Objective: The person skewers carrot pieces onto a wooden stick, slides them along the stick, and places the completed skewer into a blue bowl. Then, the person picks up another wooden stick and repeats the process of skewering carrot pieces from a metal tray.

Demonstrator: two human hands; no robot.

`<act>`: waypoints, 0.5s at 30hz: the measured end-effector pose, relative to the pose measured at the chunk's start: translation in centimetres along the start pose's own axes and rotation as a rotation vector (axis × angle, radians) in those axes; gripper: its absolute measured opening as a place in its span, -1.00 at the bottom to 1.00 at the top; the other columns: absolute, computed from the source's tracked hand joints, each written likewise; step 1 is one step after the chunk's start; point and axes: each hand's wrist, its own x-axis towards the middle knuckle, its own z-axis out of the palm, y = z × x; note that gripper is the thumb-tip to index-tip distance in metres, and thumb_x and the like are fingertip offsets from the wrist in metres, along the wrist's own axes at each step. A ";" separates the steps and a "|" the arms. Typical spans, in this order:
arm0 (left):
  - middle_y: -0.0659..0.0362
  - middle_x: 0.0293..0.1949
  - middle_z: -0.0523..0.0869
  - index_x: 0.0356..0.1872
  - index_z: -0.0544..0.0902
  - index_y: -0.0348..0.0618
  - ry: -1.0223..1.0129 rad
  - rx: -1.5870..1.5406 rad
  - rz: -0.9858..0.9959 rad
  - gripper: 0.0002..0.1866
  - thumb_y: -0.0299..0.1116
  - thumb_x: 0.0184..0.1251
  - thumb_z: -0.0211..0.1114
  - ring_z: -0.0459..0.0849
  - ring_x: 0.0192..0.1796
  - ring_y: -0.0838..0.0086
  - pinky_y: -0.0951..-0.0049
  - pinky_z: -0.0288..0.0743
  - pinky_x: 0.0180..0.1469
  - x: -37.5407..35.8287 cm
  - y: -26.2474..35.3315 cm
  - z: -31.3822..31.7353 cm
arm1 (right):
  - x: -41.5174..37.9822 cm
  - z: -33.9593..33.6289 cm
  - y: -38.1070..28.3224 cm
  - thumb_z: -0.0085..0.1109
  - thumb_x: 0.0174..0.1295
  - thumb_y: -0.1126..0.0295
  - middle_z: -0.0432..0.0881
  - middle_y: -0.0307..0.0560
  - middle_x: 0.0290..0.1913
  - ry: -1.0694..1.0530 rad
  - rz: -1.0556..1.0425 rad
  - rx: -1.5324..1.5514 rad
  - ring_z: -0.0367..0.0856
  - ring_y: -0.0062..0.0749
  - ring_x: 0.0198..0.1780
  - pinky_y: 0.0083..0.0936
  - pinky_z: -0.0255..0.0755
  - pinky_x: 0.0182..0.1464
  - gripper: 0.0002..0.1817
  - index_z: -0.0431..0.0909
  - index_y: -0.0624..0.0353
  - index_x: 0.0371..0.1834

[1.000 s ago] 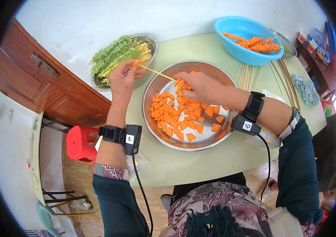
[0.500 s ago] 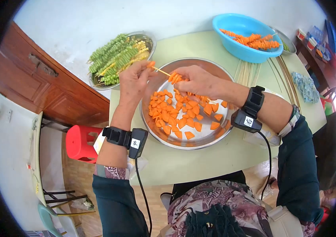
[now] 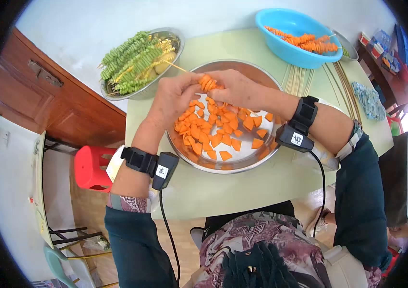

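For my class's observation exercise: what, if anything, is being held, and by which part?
A thin pale wooden skewer threaded with orange carrot slices: the left hand and right hand hold it at the slices, one bare end sticking out.

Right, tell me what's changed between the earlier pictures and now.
The left hand moved down the skewer towards the right hand; the tip, which had carrot near it, now shows bare. The right hand still holds the threaded slices. The steel basin and blue basin stayed put.
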 end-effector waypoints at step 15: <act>0.05 -0.31 0.67 -0.17 0.61 -0.25 -0.227 0.643 0.055 -0.72 -0.60 0.02 0.21 0.66 -0.28 0.29 0.44 0.51 -0.22 -0.2 -4.3 -1.3 | 0.9 -0.9 1.2 -0.05 0.08 0.34 0.45 -0.16 -0.54 0.100 0.047 -0.077 0.37 -0.60 -0.71 -0.66 0.27 -0.71 -0.57 0.37 0.20 0.06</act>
